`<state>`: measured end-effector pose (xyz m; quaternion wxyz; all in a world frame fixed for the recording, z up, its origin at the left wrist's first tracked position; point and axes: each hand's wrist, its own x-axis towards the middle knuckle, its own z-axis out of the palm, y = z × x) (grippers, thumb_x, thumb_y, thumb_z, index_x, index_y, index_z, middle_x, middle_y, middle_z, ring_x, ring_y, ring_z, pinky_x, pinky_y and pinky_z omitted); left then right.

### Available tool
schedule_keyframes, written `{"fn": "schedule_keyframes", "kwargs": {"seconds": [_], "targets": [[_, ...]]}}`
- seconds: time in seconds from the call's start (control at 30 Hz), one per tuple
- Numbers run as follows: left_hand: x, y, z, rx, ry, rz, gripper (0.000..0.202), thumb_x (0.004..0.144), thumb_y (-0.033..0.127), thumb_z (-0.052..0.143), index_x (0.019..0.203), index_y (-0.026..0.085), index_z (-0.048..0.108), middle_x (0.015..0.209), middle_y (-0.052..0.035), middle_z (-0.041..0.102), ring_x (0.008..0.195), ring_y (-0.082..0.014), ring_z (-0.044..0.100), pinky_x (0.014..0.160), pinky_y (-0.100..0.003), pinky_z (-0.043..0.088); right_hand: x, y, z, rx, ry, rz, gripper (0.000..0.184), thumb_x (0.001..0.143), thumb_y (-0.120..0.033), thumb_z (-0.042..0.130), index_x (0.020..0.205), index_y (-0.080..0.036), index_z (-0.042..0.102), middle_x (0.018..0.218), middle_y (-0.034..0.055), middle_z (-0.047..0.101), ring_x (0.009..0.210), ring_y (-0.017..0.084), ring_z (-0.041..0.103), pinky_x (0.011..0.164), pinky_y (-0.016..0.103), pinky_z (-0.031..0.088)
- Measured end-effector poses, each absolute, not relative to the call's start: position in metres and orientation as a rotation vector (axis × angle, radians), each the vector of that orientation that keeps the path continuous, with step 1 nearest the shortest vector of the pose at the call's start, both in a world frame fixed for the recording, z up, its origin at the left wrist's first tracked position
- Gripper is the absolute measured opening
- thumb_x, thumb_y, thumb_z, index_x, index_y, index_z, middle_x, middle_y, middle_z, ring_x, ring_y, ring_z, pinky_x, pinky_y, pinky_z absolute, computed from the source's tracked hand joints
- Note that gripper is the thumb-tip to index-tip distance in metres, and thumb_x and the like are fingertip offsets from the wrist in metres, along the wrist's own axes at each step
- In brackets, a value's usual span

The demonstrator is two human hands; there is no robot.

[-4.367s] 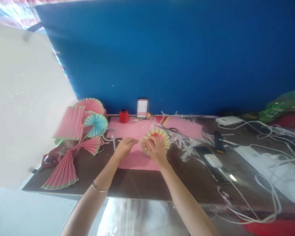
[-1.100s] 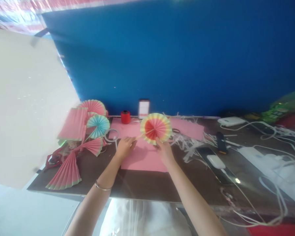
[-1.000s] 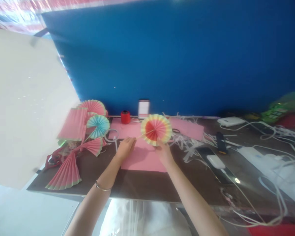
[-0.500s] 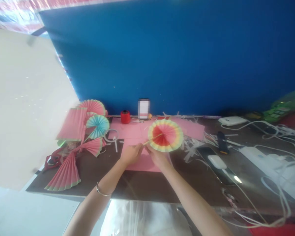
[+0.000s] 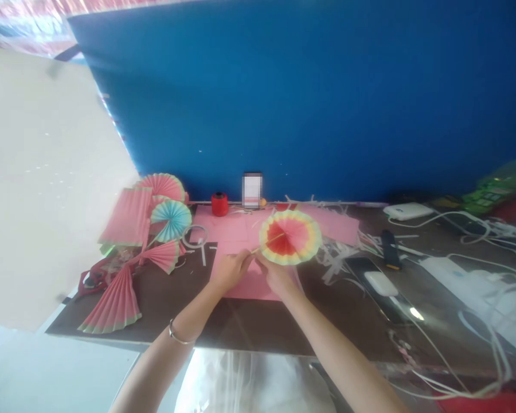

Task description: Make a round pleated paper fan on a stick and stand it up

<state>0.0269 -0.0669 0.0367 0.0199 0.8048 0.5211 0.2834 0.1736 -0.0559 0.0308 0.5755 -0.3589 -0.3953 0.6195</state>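
Note:
A round pleated paper fan, red and pink with a yellow and pale green rim, is held up over the table. My left hand is closed on the thin stick at its lower left. Close beside it, my right hand grips the fan near the lower edge, its fingertips partly hidden. Pink paper sheets lie beneath both hands. To the left are a blue pleated fan, a pink pleated fan spread like a bow, and a ring of white tape.
A red spool stands at the back by the blue panel. White paper strips lie right of the fan. Farther right are a phone, a white earbud case, a power strip and tangled cables. Red-handled scissors lie at left.
The fan has turned slightly and shifted a little to the right. Both hands keep their hold and have hardly moved.

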Motion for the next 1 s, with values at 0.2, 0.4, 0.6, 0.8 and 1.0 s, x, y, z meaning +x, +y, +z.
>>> {"fn": "schedule_keyframes", "kwargs": {"seconds": [0.2, 0.4, 0.6, 0.8, 1.0], "targets": [[0.025, -0.067, 0.036, 2.422, 1.592, 0.955, 0.027, 0.091, 0.035, 0.035, 0.080, 0.019, 0.055, 0.059, -0.0005, 0.062, 0.051, -0.0140, 0.056, 0.050, -0.022, 0.031, 0.170, -0.056, 0.037, -0.671, -0.936, 1.673, 0.017, 0.063, -0.034, 0.074, 0.072, -0.023, 0.063, 0.073, -0.0031, 0.062, 0.080, 0.016, 0.061, 0.075, 0.028, 0.049], [0.026, -0.069, 0.037, 2.496, 1.620, 1.113, 0.031, 0.090, 0.036, 0.039, 0.071, 0.018, 0.055, 0.055, -0.0013, 0.059, 0.050, -0.0118, 0.054, 0.049, -0.021, 0.029, 0.169, -0.060, 0.040, -0.684, -0.920, 1.691, 0.019, 0.065, -0.038, 0.073, 0.071, -0.023, 0.063, 0.072, -0.0028, 0.061, 0.080, 0.015, 0.060, 0.074, 0.029, 0.050], [0.028, -0.074, 0.039, 2.560, 1.579, 1.232, 0.033, 0.089, 0.038, 0.041, 0.069, 0.018, 0.056, 0.053, -0.0018, 0.059, 0.049, -0.0111, 0.053, 0.049, -0.022, 0.030, 0.172, -0.059, 0.040, -0.669, -0.979, 1.696, 0.022, 0.067, -0.043, 0.070, 0.074, -0.024, 0.063, 0.074, -0.0009, 0.061, 0.081, 0.018, 0.060, 0.072, 0.031, 0.050], [0.031, -0.077, 0.040, 2.633, 1.423, 1.190, 0.030, 0.091, 0.032, 0.036, 0.079, 0.017, 0.059, 0.056, -0.0024, 0.061, 0.048, -0.0109, 0.053, 0.049, -0.022, 0.032, 0.177, -0.055, 0.038, -0.705, -0.931, 1.655, 0.023, 0.062, -0.042, 0.075, 0.070, -0.024, 0.062, 0.070, -0.0016, 0.061, 0.072, 0.016, 0.059, 0.069, 0.031, 0.049], [0.032, -0.077, 0.035, 2.655, 1.449, 1.218, 0.032, 0.091, 0.035, 0.039, 0.083, 0.017, 0.064, 0.049, -0.0022, 0.058, 0.043, -0.0094, 0.049, 0.050, -0.021, 0.032, 0.177, -0.058, 0.041, -0.745, -0.931, 1.650, 0.030, 0.055, -0.048, 0.077, 0.072, -0.025, 0.065, 0.071, -0.0010, 0.063, 0.070, 0.016, 0.060, 0.062, 0.028, 0.050]]}}
